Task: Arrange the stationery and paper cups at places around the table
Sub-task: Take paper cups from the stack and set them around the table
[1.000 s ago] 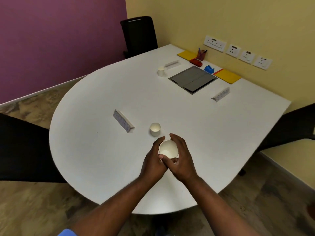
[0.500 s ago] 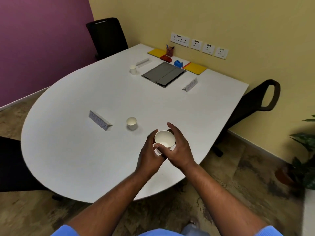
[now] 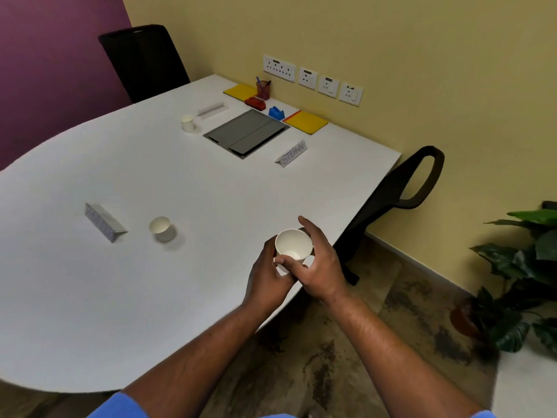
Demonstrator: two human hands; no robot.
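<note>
A matt white paper cup (image 3: 294, 247) is seen above a smooth, matt white desk (image 3: 90, 297); folded paper name cards (image 3: 104, 218) and mottled stone floor (image 3: 346, 342) are shown.

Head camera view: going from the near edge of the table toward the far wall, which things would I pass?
Held paper cup → cup standing on the table → name card with writing → grey panel → far cup → blue tape dispenser → red stapler → pen holder.

Bare table (image 3: 211, 188) lies between the name card (image 3: 291, 153) and nearer cup (image 3: 161, 228).
</note>
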